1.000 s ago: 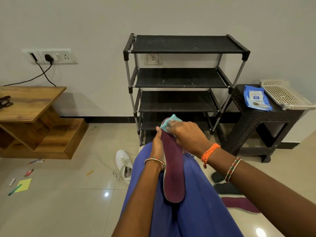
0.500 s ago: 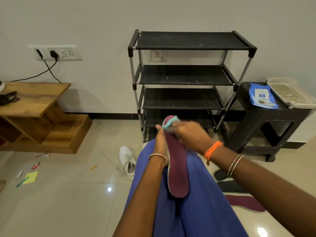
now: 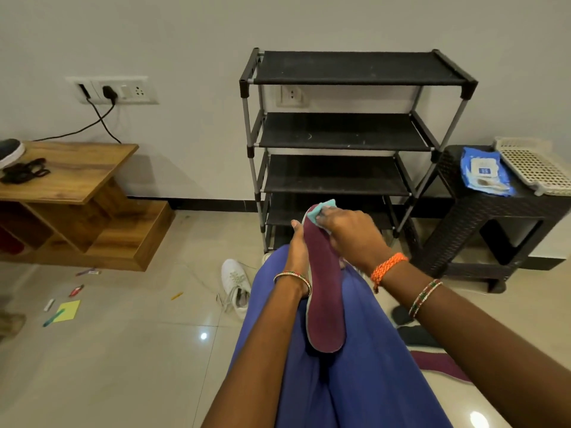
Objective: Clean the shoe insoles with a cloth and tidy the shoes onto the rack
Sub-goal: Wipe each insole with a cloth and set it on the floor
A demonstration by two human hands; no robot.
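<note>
A maroon insole (image 3: pixel 324 301) lies lengthwise on my lap over blue cloth. My left hand (image 3: pixel 298 247) grips its left edge near the far end. My right hand (image 3: pixel 352 234) presses a light teal cloth (image 3: pixel 321 208) onto the insole's far tip. A black four-shelf shoe rack (image 3: pixel 343 134) stands empty against the wall straight ahead. A white sneaker (image 3: pixel 236 285) lies on the floor left of my knee. Another maroon insole (image 3: pixel 438 364) and dark insoles (image 3: pixel 417 335) lie on the floor to my right.
A wooden low table (image 3: pixel 71 171) stands at left with a dark shoe (image 3: pixel 10 151) on it. A dark wicker stool (image 3: pixel 494 223) at right holds a blue wipes pack (image 3: pixel 483 171) and a white basket (image 3: pixel 534 165). Small pens and a yellow note (image 3: pixel 68 310) litter the floor.
My head view has shifted left and slightly down. The cloth stays at the far tip of the insole with small wiping shifts; my left hand keeps its hold.
</note>
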